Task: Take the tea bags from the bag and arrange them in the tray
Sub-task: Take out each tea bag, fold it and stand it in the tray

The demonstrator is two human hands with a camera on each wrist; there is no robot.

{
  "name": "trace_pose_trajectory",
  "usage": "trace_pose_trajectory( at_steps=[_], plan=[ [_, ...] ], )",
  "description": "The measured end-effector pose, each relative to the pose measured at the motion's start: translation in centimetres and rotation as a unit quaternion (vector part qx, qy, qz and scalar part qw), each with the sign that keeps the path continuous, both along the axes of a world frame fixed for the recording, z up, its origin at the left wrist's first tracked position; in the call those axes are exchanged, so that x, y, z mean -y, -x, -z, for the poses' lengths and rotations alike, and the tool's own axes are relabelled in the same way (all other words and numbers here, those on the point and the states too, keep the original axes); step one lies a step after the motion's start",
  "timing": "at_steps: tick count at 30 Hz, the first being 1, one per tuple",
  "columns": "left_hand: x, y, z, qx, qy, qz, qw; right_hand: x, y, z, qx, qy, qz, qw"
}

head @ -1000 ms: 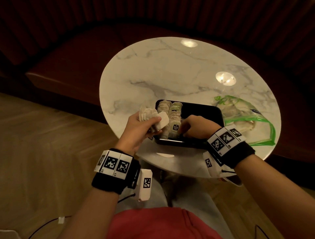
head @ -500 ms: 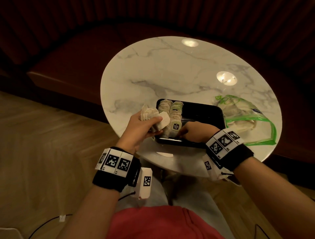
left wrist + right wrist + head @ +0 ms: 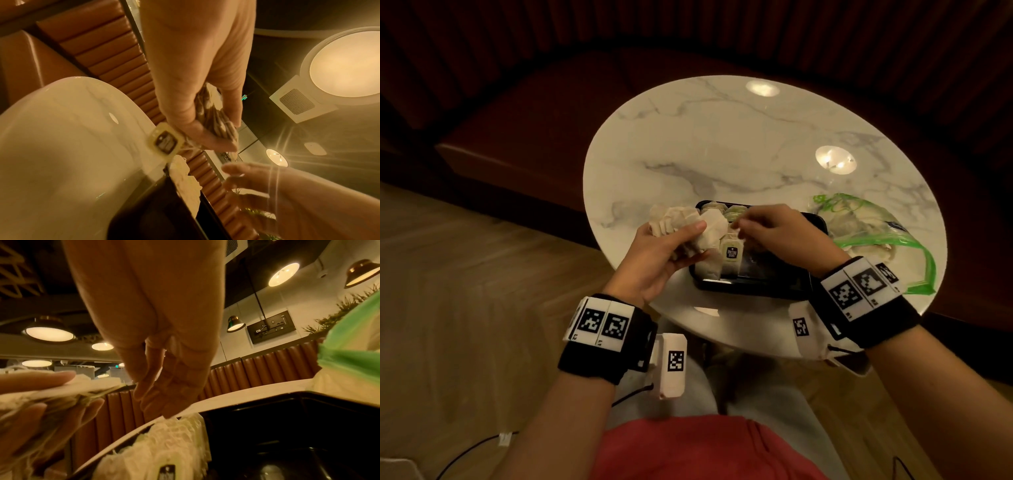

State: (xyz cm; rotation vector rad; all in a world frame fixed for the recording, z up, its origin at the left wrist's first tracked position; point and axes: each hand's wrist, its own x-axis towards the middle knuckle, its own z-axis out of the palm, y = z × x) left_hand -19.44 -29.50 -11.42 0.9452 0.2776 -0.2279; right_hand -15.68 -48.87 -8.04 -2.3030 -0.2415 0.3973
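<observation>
Over the tray: right hand (image 3: pixel 774 231) hovers with fingers loosely curled, holding nothing, just beside the left hand (image 3: pixel 667 253).
Left hand: grips a stack of tea bags (image 3: pixel 688 228) between thumb and fingers, above the tray's left edge.
Tray (image 3: pixel 763 286): black, on the round table (image 3: pixel 722 147); filed tea bags (image 3: pixel 726 257) fill only its left end.
Key relation: stack lies left of the right hand, the nearer free hand.
Open room: tray's right part bare.
Bag (image 3: pixel 873 233): green-trimmed, right of tray.
</observation>
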Motion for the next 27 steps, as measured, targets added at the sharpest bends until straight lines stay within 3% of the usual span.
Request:
trace_pose_trajectory(
  at_steps=[7, 14, 22, 24, 27],
  plan=[
    [-0.1, 0.5, -1.2, 0.048, -0.029, 0.018, 0.998, -2.0, 0.1, -1.4, 0.033, -0.108, -0.015, 0.993],
    [0.0, 0.6, -1.8, 0.058, -0.006, 0.023, 0.998, -2.0, -0.1, -2.5, 0.043, -0.196, 0.030, 0.979],
    [0.4, 0.6, -2.4, 0.028, 0.035, -0.002, 0.999, -1.1, 0.3, -4.6, -0.034, -0.253, -0.021, 0.967],
    [0.4, 0.5, -2.5, 0.017, 0.043, -0.015, 0.999, -0.6, 0.4, -5.2, -0.037, -0.240, -0.050, 0.969],
    [0.5, 0.4, -2.5, 0.011, 0.050, -0.035, 0.998, -0.3, 0.8, -6.2, 0.028, -0.160, -0.076, 0.984]
  ],
)
